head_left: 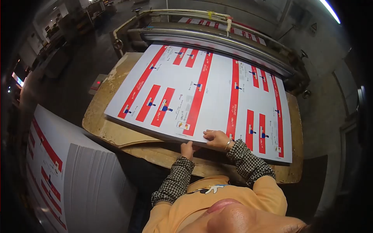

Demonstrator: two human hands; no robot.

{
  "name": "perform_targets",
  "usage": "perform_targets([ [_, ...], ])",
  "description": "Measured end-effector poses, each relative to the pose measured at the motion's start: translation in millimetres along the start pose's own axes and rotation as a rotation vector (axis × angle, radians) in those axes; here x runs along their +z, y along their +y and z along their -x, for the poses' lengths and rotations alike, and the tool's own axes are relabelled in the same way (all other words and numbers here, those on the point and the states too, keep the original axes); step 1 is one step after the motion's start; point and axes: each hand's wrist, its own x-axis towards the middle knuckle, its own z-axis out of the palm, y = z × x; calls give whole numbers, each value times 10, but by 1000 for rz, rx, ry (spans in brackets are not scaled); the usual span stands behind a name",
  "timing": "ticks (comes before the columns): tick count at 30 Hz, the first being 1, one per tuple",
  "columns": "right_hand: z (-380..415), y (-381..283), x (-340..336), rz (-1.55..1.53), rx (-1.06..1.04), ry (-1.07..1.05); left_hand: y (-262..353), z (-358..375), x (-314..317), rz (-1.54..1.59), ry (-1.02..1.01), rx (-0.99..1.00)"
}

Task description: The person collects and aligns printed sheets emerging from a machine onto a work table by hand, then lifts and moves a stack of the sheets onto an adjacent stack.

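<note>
A large white cardboard sheet [217,93] printed with red bands and small blue figures lies on the wooden feed table [95,112]. Its far edge reaches the metal roller [217,48]. At the near edge, my left hand [187,150] is closed at the rim, thumb up and other fingers mostly hidden below. Just right of it, my right hand [217,139] bends over the same edge, its fingers on the printed face and a bracelet at the wrist. Checked sleeve covers are on both forearms.
A tall stack of similar printed sheets [93,182] stands at the lower left, beside the table. Pale pipes [186,13] frame the roller machine, with more printed sheets [202,23] behind it. A wall runs along the right, and a handwheel [306,94] sits by the roller's end.
</note>
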Motion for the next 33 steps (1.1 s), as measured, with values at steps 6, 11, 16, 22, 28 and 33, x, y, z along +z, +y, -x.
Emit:
perform_targets([
  [6,-447,474,18,147,170,228,-11,58,4,58,-21,-30],
  [11,-623,402,97,39,301,153,-88,-75,-104,19,27,-47],
  [16,-57,-124,267,500,59,-58,-110,-59,-186,57,-116,-6],
  [22,-152,-58,-113,-79,117,-116,6,43,-239,116,-294,-58],
  [28,0,-330,-297,-54,-19,85,-592,-452,-442,88,-28,68],
  [33,11,-41,-16,16,30,-18,-528,-476,-345,-51,21,67],
])
